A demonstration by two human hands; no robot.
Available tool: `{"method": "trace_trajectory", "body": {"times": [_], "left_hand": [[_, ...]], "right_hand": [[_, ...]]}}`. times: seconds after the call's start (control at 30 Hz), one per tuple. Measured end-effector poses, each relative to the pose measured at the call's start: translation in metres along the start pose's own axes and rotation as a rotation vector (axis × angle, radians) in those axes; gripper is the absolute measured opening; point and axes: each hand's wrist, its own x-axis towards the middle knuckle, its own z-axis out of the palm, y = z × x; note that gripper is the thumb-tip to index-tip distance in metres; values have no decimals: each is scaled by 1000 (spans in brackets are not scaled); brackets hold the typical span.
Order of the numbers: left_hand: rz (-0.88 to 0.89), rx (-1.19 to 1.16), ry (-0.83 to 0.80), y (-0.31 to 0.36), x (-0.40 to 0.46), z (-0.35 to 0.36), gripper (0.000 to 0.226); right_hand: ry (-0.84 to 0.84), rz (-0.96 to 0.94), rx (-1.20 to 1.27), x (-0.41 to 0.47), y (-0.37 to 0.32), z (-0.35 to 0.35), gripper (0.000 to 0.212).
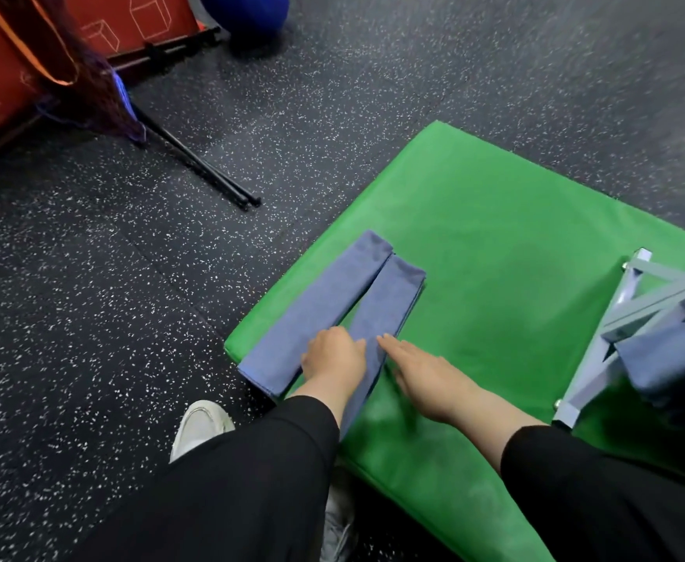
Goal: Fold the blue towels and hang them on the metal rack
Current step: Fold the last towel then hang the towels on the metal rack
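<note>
My left hand rests on the blue towel, fingers bent a little, holding nothing. My right hand lies flat beside it, fingers straight. The towel sits folded on the green mat. The metal rack stands to the towel's right, with another towel hanging on it.

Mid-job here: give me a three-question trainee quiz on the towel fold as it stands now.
1. True or false: the folded blue cloth towel lies on the green padded mat.
2. Which hand lies flat with straight fingers? A. left hand B. right hand
3. Fill in: another blue towel already hangs on the pale metal ____.

Key: 1 true; 2 B; 3 rack.
</note>
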Motion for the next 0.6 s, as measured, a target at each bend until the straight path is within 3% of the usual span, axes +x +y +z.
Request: {"method": "trace_trajectory", "body": {"times": [0.17, 0.27, 0.4, 0.47, 0.6], "left_hand": [[30, -223, -83, 21, -2, -11, 28], [127, -513, -199, 31, -11, -27, 23], [139, -822, -372, 50, -31, -61, 23], [178, -876, -451, 63, -46, -79, 21], [262, -921, -576, 84, -78, -109, 21]], "right_hand": [[139, 42, 62, -7, 8, -16, 62], [289, 50, 77, -10, 21, -33, 80], [331, 60, -16, -28, 30, -62, 99], [435, 18, 29, -44, 31, -74, 94], [687, -75, 111, -83, 20, -106, 58]]}}
